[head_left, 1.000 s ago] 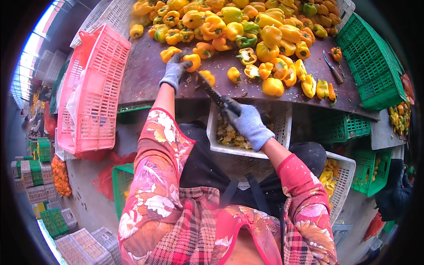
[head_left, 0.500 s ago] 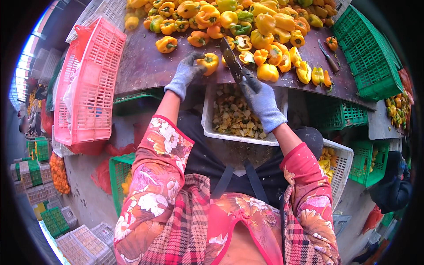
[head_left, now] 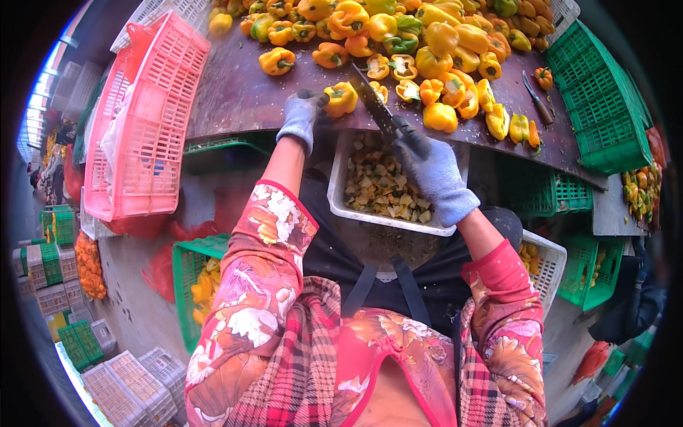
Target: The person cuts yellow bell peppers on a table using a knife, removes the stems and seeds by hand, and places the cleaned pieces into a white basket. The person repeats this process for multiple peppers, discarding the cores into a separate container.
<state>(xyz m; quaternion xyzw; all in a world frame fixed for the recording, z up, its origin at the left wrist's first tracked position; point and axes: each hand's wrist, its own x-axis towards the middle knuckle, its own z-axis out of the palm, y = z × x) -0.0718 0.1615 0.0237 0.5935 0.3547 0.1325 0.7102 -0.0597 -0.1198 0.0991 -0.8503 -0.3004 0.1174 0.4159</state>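
Currently: coring step, by the look of it. Left hand (head_left: 302, 117), gloved, fingers clamped on a yellow-orange pepper (head_left: 341, 98) at the tabletop (head_left: 242, 92) edge; right hand (head_left: 434, 171) at 4 o'clock of it, fingers wrapped round a knife (head_left: 373, 99) — blade just beside the pepper. Next move calls for a steady cut clear of the left fingers.

Containers:
- white tray (head_left: 341, 192), 6 o'clock — pale trimmings
- pink crate (head_left: 142, 121), 9 o'clock — contents unclear
- green crate (head_left: 597, 107), 3 o'clock — apparently empty

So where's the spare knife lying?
The spare knife lies at the table's far right, between the cut yellow peppers and the green crate.
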